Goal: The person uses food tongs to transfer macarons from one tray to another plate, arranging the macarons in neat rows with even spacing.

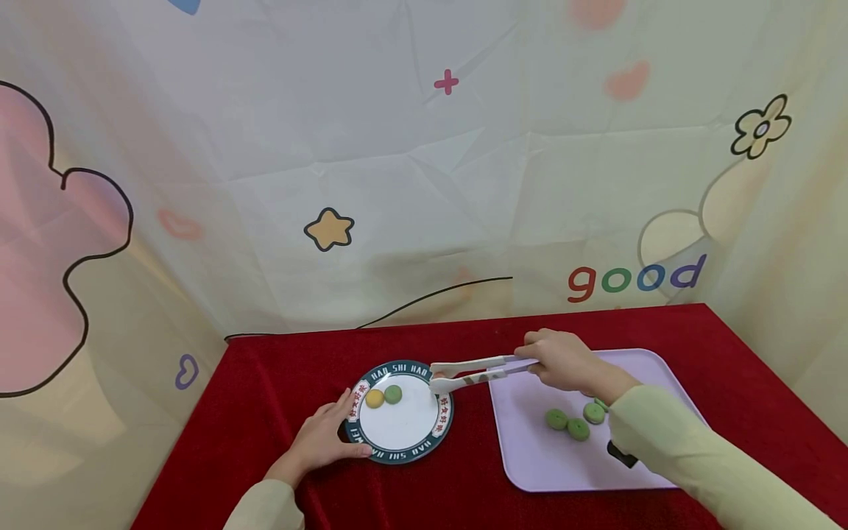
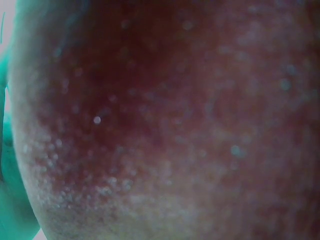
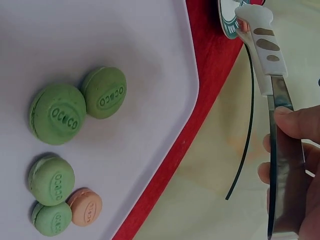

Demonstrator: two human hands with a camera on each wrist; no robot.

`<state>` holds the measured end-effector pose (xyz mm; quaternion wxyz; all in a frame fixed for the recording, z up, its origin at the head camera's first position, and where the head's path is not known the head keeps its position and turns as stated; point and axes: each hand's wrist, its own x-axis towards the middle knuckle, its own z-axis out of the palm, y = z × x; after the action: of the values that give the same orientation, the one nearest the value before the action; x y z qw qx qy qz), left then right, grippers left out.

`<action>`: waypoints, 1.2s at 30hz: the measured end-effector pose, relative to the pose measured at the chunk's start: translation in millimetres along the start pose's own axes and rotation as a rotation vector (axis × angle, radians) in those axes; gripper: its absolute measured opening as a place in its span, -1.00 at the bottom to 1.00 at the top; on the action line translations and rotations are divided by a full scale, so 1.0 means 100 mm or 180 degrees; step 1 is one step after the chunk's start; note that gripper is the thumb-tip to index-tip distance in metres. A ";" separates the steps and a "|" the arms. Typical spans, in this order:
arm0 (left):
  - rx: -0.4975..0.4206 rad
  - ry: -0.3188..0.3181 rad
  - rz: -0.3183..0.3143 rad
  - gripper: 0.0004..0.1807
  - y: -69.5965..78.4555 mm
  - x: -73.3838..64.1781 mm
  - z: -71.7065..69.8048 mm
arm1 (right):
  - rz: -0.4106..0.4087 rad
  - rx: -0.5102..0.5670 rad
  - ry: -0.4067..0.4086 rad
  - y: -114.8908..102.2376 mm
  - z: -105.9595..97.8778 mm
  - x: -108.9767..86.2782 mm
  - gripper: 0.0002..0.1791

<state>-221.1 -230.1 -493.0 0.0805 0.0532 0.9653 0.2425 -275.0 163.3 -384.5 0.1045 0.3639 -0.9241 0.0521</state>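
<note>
My right hand (image 1: 559,359) grips a pair of tongs (image 3: 287,165) with white tips and metal arms. The tips reach over the right rim of a round white plate (image 1: 397,430) with a dark green lettered border. A bit of orange, likely a macaron (image 3: 243,26), shows between the tips, mostly hidden. On the plate, a yellow macaron (image 1: 375,398) lies beside a green macaron (image 1: 393,394). My left hand (image 1: 321,434) touches the plate's left edge, thumb on the lower rim and fingers extended along the side. A blurred close surface fills the left wrist view.
Right of the plate lies a lilac tray (image 1: 530,464) holding several green macarons (image 3: 57,114) and a small orange macaron (image 3: 86,207). A red cloth (image 1: 464,478) covers the table. Behind it hangs a pale printed curtain (image 1: 424,184).
</note>
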 end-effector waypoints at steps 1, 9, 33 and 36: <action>0.0003 -0.0001 0.0002 0.18 0.00 0.00 0.00 | -0.0016 -0.0001 0.0008 -0.01 0.01 0.01 -0.79; -0.0007 -0.0018 -0.0022 0.19 0.00 0.01 0.00 | -0.0121 -0.0041 0.0024 -0.05 0.09 0.07 -0.81; 0.0001 -0.0008 -0.0041 0.19 -0.01 0.01 0.00 | -0.0157 -0.0072 -0.0001 -0.19 0.22 0.22 -0.79; -0.0002 -0.0005 -0.0036 0.19 -0.01 0.01 0.01 | -0.0134 -0.0075 -0.0023 -0.21 0.23 0.23 -0.79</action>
<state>-222.3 -230.6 -494.3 0.0826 0.0479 0.9655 0.2424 -280.5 128.7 -401.2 0.1065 0.3821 -0.9172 0.0377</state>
